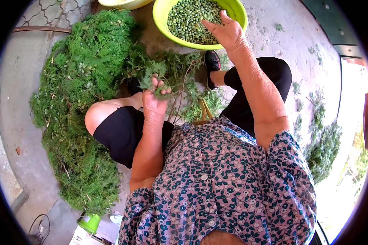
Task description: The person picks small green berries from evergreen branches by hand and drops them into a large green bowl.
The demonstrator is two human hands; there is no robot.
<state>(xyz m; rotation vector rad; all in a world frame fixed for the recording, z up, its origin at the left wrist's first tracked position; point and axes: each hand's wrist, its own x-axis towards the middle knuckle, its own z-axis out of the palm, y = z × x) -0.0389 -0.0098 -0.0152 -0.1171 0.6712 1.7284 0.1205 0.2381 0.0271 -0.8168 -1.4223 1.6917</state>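
Note:
My left hand [155,97] is closed around a small green conifer sprig [155,72], its palm turned up and fingers curled, between my knees. At the top, my right hand [228,32] is over the near right rim of a yellow-green plastic basin [199,47], thumb and fingers apart, with nothing seen in it. Many small round green cones or berries [191,23] fill the bottom of that basin. Left of me lies a long heap of cut conifer branches [92,64]. More sprigs and thin bare twigs [184,82] are on the floor between my feet.
A second pale yellow basin [125,3] stands at the top edge. A metal grate [53,13] is at the upper left. Loose greenery [322,150] lies along the right side of the concrete floor. A small green bucket [90,223] is at the lower left, near a cable [43,223].

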